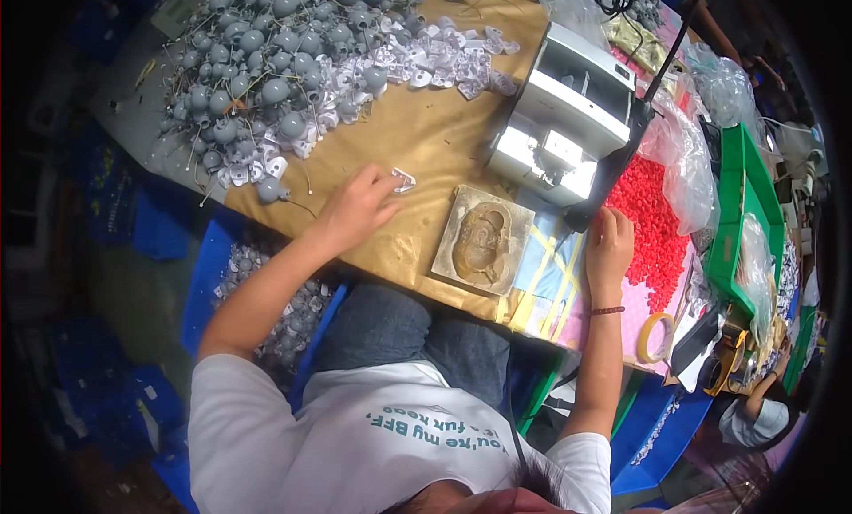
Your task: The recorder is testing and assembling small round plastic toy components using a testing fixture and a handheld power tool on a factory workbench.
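Observation:
My left hand [357,210] reaches over the brown-covered table, thumb and forefinger pinched on a small white plastic piece [404,181]. In front of it, toward the back left, lies a heap of white plastic pieces [426,57] beside a large pile of grey round parts with thin stems [293,43]. A square metal mould block [481,241] with a rounded hollow rests between my hands. My right hand [611,248] is closed beside the dark base of a white machine [564,114], close to the red pieces. What its curled fingers hold, if anything, is hidden.
A pile of small red pieces [652,230] lies to the right, under clear plastic bags [683,150]. Beyond are a green tray [741,221] and a yellow tape roll [656,337]. Blue bins [213,283] stand below the table edge. Another person's arm [763,394] shows far right.

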`<state>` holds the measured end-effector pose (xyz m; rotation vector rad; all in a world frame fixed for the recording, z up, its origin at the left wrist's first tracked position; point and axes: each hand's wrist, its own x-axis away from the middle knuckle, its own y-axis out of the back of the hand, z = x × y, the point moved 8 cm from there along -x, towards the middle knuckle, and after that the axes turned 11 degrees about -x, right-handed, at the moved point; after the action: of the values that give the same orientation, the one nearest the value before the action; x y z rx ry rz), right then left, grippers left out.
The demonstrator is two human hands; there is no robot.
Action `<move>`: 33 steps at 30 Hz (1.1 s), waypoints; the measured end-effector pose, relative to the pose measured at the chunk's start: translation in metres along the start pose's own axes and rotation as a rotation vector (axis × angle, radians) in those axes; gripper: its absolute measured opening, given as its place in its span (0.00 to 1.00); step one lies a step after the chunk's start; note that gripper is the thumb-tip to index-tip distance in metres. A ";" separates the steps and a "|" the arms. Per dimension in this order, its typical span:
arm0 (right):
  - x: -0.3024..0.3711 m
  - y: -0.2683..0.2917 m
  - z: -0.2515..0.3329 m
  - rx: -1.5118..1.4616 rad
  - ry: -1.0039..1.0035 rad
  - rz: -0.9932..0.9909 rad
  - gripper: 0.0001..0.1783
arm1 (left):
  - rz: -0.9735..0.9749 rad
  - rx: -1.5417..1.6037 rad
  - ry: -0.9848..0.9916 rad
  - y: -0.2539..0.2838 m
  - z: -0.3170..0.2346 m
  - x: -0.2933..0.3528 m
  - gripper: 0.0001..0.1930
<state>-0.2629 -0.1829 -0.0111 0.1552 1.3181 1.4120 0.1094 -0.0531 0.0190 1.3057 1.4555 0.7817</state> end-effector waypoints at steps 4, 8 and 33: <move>0.000 0.002 -0.006 0.003 -0.027 -0.005 0.09 | 0.038 -0.070 -0.142 -0.005 0.011 -0.008 0.11; 0.000 0.000 -0.010 -0.026 -0.043 -0.006 0.09 | 0.014 -0.086 -0.337 0.004 0.006 -0.032 0.11; 0.007 0.019 -0.014 -0.170 -0.090 -0.157 0.10 | 0.242 -0.188 -0.247 -0.011 0.015 -0.021 0.10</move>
<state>-0.2872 -0.1811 -0.0054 0.0014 1.1071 1.3601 0.1187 -0.0774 0.0094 1.3936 1.0172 0.8584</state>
